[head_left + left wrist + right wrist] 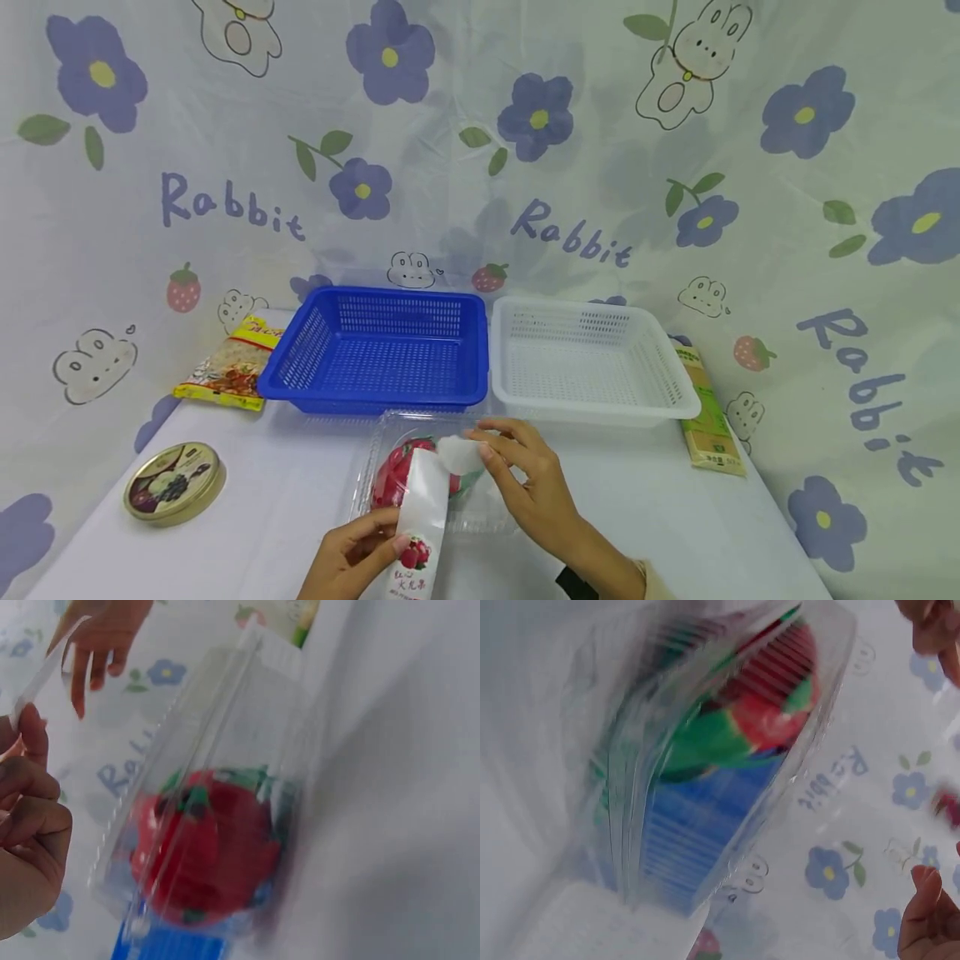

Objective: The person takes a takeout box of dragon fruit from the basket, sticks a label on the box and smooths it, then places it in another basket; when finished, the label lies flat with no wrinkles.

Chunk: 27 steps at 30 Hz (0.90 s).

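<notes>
In the head view my left hand (351, 554) pinches the edge of a glossy white paper label strip (425, 508), printed with red fruit and handwriting-style characters at its lower end. My right hand (536, 483) holds the strip's curled white upper end between thumb and fingers. Behind the strip lies a clear plastic clamshell box (369, 467) with red dragon fruit (392, 479) inside, partly covered by the strip. The left wrist view shows the box (225, 697) closed around the red, green-tipped fruit (202, 847), with my left hand (30, 847) beside it.
A blue basket (375, 400) and a white basket (600, 408) stand side by side behind the box. A yellow food packet (232, 362) and a round gold tin (174, 483) are at left. A green-yellow packet (708, 417) lies at right. A patterned curtain (450, 167) hangs behind.
</notes>
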Motion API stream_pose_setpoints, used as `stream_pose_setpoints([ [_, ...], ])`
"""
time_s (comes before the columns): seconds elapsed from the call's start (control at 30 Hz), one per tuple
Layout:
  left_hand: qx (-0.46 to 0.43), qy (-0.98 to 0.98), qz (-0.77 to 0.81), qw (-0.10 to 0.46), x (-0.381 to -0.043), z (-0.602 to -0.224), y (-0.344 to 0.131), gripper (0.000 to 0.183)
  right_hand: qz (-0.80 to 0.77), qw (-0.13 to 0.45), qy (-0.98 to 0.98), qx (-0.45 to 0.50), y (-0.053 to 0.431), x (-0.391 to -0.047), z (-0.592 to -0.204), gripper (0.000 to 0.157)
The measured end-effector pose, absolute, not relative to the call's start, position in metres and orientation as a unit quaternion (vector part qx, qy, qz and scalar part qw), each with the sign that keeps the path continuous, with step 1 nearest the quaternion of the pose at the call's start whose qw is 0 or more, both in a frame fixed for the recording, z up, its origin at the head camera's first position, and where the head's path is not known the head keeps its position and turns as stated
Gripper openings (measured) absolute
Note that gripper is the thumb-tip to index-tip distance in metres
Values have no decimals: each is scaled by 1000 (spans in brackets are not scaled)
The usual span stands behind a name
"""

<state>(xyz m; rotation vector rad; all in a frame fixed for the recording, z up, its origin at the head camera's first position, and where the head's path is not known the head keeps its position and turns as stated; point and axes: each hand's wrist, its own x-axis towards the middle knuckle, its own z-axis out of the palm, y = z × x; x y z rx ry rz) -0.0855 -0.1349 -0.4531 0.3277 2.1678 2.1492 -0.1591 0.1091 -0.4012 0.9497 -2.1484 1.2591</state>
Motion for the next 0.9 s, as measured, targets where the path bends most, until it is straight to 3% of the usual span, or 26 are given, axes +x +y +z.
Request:
stream_pose_setpoints([
  [0.23,-101,758,644,9,-88,-452,-172,32,229,414,-786,398,109,-194,-414,28],
  [0.33,-144,784,604,-22,-95,-453,-192,35,93,456,-771,434,106,-206,-425,29],
  [0.57,-144,819,555,-12,-112,-467,-222,48,-36,444,-757,478,102,-215,-447,37],
  [0.9,-170,795,581,39,-124,-488,-228,50,10,371,-799,473,92,-211,-460,33],
])
